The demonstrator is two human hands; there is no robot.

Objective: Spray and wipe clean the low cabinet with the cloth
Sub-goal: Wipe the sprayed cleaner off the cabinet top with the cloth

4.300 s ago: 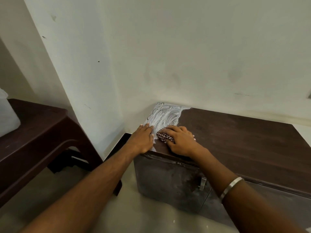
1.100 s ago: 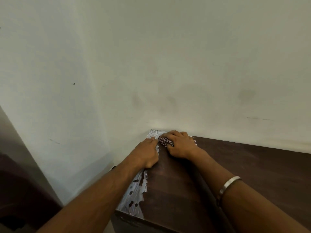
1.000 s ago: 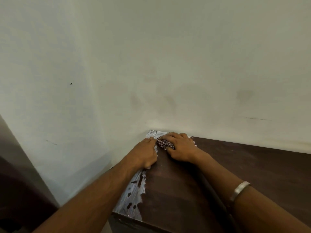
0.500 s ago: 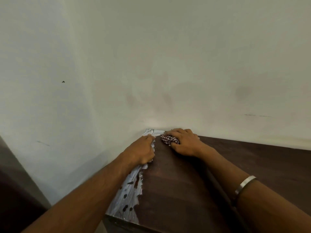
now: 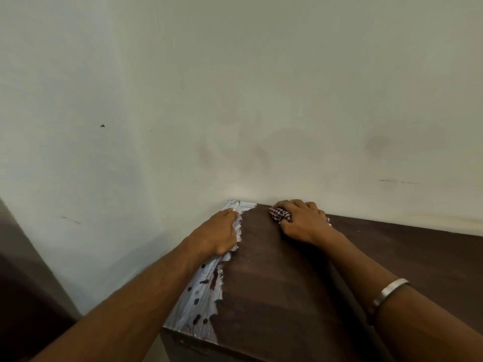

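Evidently the soft, bunched cloth (image 5: 280,214) is pressed under the closed right hand (image 5: 304,222) at the cabinet's (image 5: 274,296) back edge; the left hand (image 5: 218,235) lies flat, empty.

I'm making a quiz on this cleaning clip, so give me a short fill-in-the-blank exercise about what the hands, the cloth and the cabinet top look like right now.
1. The checked cloth is bunched under the ____ hand.
2. The white foam strip runs along the cabinet top's ____ edge.
3. The left hand rests ____ on the foam, holding nothing.
4. A metal ____ circles the right wrist.

Missing words: right; left; flat; bangle
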